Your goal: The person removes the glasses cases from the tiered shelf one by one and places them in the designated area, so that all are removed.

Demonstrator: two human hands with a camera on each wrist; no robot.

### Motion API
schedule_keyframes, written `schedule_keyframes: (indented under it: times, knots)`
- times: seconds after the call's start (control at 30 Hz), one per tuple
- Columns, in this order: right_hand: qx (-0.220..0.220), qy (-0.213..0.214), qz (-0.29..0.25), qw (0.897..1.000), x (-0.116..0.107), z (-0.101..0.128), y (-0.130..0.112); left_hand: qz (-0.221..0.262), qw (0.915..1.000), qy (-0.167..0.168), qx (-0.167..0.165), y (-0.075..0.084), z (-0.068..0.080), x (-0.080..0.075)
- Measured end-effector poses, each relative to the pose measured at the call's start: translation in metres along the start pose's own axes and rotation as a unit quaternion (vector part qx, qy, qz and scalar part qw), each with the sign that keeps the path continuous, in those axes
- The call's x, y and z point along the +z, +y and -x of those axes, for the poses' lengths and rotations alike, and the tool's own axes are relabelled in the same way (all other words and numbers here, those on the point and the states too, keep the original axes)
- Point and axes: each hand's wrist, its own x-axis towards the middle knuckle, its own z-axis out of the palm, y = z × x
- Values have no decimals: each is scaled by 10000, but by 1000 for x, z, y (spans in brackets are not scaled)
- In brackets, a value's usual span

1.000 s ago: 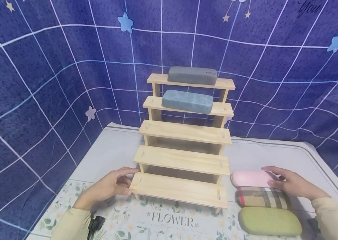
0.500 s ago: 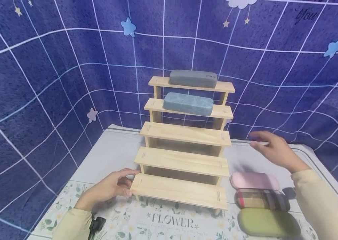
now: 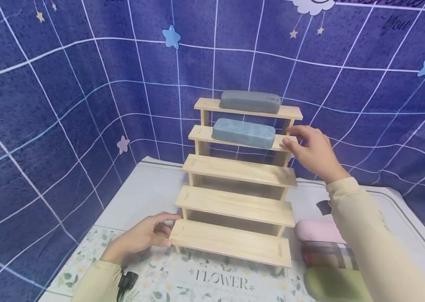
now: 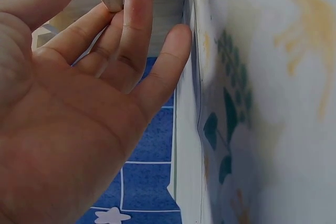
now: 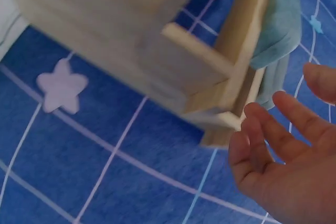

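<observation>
A five-step wooden shelf (image 3: 235,203) stands on the table. A grey case (image 3: 250,101) lies on its top step and a blue case (image 3: 243,133) on the second. My left hand (image 3: 167,228) rests against the left end of the lowest step, fingers fairly straight, tips touching the wood (image 4: 163,3). My right hand (image 3: 291,136) hovers, fingers spread, at the right end of the second step, beside the blue case (image 5: 281,24); in the right wrist view a gap shows between the fingers (image 5: 262,119) and the shelf (image 5: 210,66).
Pink (image 3: 318,230), plaid (image 3: 329,256) and green (image 3: 329,285) cases lie in a row on the table right of the shelf, partly hidden by my right sleeve. A floral cloth (image 3: 152,193) covers the table. A blue starred backdrop (image 3: 46,105) closes in behind and on both sides.
My right hand left the pink case on the table and rose up and leftward to the right end of the second step. The left hand stayed put.
</observation>
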Motion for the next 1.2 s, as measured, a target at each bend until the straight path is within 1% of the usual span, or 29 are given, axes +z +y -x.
schedule_keyframes:
  times: [0.07, 0.1, 0.2, 0.3, 0.43, 0.63, 0.83, 0.93, 1.03, 1.2]
  knots:
    - [101, -2, -47, 9999, 2, -6, -5, -14, 10000, 8, -35, 2, -1, 1]
    - [169, -70, -86, 9998, 3, -9, -7, -14, 10000, 15, -48, 3, -1, 1]
    - [404, -436, -179, 9981, 5, -18, -11, 6, 10000, -3, -75, 5, -1, 1]
    - [582, -827, -151, 9948, 7, -25, -12, 101, 9999, -56, -65, 6, -2, 2]
    - [639, -1084, -47, 9920, 11, -32, -11, 122, 9999, -83, -68, 6, -2, 2]
    - [674, -1186, -131, 9906, 15, -42, -9, 1, 9999, -3, -105, 8, -3, 3]
    - [807, -1453, -149, 9860, 18, -50, -8, -15, 10000, -15, 52, 9, -1, 2]
    - [780, -1444, -130, 9864, 20, -53, -6, 27, 10000, 0, 86, 7, 1, 1]
    - [786, -1397, -102, 9870, 21, -54, -2, 16, 10000, -4, 43, 5, 1, 1]
    - [850, -1355, -208, 9869, 16, -51, 3, -9, 9999, 9, -129, 4, 2, 2]
